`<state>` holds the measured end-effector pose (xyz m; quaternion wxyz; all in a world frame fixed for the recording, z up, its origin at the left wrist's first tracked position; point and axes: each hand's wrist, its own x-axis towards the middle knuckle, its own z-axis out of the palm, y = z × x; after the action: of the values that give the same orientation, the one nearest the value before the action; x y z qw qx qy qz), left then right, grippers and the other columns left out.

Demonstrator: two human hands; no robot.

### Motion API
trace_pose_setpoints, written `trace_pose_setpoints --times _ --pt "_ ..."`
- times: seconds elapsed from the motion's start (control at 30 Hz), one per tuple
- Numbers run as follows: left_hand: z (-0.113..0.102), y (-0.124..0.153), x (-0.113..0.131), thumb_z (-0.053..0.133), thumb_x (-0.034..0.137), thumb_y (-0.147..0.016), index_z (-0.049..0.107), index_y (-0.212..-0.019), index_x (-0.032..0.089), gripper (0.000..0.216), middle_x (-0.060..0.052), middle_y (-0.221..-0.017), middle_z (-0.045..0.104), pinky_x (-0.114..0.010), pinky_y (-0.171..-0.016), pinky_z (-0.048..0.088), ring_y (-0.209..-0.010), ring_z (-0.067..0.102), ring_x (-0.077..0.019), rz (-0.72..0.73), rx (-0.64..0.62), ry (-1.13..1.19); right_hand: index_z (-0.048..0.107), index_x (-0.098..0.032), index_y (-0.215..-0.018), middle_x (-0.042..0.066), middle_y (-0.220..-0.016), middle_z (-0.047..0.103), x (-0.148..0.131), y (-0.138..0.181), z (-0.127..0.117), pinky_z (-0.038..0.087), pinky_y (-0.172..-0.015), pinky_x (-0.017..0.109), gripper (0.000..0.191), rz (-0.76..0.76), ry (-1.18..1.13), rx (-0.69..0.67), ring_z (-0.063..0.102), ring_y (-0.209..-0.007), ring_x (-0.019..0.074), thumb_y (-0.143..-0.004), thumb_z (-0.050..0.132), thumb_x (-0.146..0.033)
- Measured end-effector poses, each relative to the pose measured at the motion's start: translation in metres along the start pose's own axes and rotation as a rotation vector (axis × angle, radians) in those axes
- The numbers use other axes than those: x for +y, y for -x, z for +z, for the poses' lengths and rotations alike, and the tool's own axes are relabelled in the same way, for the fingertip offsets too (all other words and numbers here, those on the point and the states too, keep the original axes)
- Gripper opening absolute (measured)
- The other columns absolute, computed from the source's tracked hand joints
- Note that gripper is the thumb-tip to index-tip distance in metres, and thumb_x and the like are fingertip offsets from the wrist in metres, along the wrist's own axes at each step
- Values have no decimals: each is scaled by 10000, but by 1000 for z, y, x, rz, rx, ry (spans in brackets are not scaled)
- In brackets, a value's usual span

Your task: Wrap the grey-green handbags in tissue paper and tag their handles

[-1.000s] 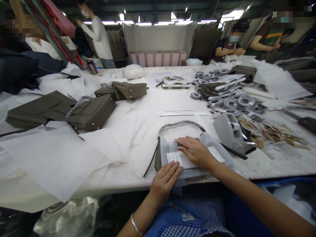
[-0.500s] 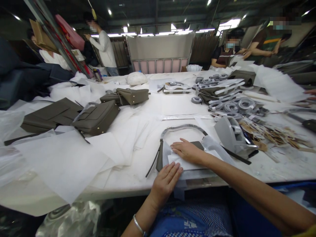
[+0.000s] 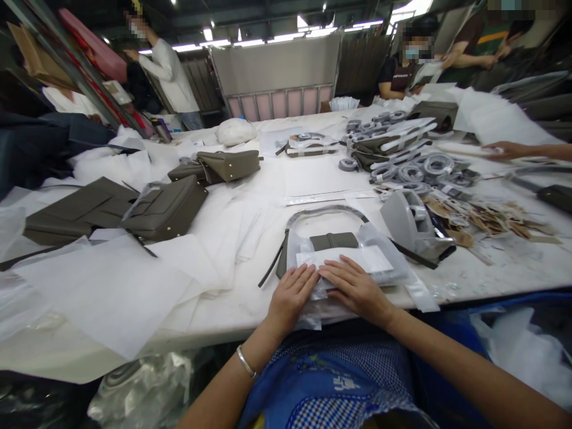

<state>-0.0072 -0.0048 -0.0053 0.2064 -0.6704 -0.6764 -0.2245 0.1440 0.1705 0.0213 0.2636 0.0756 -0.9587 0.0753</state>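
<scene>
A grey-green handbag (image 3: 334, 241) with a wrapped curved handle (image 3: 326, 212) lies at the table's near edge, mostly covered by white tissue paper and clear plastic wrap (image 3: 357, 260). My left hand (image 3: 291, 294) lies flat on the wrap's near left corner, fingers stretched out. My right hand (image 3: 354, 287) presses flat on the wrap beside it, fingers apart. The two hands nearly touch. Neither hand holds anything.
Several more grey-green bags (image 3: 166, 206) lie on white paper sheets (image 3: 102, 286) at left. Rolls of wrapped straps (image 3: 415, 171) and brown tags (image 3: 487, 220) crowd the right. A grey tape dispenser (image 3: 409, 221) stands near the bag. Another person's hand (image 3: 500, 150) reaches in at right. People work along the far side.
My right hand slid back from the bag's middle to the near edge, beside my left hand. The bag's top strap is now uncovered. Another person's hand has reached in at right.
</scene>
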Motion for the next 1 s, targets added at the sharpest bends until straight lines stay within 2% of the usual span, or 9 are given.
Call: trace_pose_setpoints --times 0.13,0.2,0.3,0.47,0.57,0.7,0.83,0.9,1.0 --pt "-4 -2 13 406 141 -994 424 -1434 80 444 -139 -1444 512 -574 -1149 356 -1370 450 -275 -12 -13 -122 376 -156 -1483 130 -1326 629 0 3 6 391 -1133 512 558 -22 -14 71 522 -1309 241 -959 560 -211" --pt "-3 -1 13 404 125 -991 420 -1436 68 449 -146 -1446 510 -518 -1141 394 -1379 438 -264 21 -10 -112 391 -153 -1472 129 -1308 642 -1 4 6 409 -1122 505 559 -20 -30 90 535 -1297 239 -950 580 -215" --pt "-1 2 6 429 112 -982 439 -1434 114 453 -113 -1426 544 -395 -1109 450 -1366 458 -213 48 9 -11 410 -160 -1457 123 -1297 650 -6 8 5 397 -1129 509 550 5 -41 94 539 -1291 231 -940 594 -194" --pt "2 4 1 452 100 -967 445 -1436 162 473 -95 -1405 569 -390 -1087 469 -1339 493 -207 -12 13 70 549 -230 -1341 60 -1216 701 -21 18 8 374 -1137 483 440 21 -19 166 583 -1223 204 -914 623 -158" --pt "2 3 4 445 72 -950 437 -1442 169 501 -87 -1413 562 -402 -1092 462 -1341 490 -209 -31 0 81 628 -257 -1238 31 -1111 735 -25 15 11 411 -1090 439 337 33 -6 204 633 -1106 183 -922 596 -143" --pt "-13 -3 3 486 92 -895 401 -1464 175 582 -84 -1470 503 -426 -1129 423 -1377 445 -219 -59 -116 199 695 -257 -1074 8 -957 756 -22 5 11 468 -953 387 226 -13 -30 195 656 -937 167 -952 541 -148" --pt "-35 -11 -4 558 215 -874 295 -1511 144 693 -102 -1520 434 -425 -1162 380 -1411 392 -224 -69 -275 372 700 -241 -1067 8 -923 758 -18 2 10 470 -921 374 207 -69 -27 189 651 -933 171 -956 543 -163" --pt "-36 -13 -6 556 267 -925 318 -1500 158 632 -99 -1487 483 -400 -1145 406 -1386 431 -206 -64 -263 369 697 -250 -1090 3 -928 760 -16 3 10 475 -925 374 220 -76 -19 180 654 -940 169 -955 548 -160" --pt "-25 -11 -8 540 242 -965 419 -1447 206 498 -82 -1398 580 -382 -1091 468 -1323 510 -190 -25 -147 270 687 -271 -1145 3 -947 760 -17 8 9 488 -939 388 267 -66 -29 160 661 -963 174 -947 556 -148"
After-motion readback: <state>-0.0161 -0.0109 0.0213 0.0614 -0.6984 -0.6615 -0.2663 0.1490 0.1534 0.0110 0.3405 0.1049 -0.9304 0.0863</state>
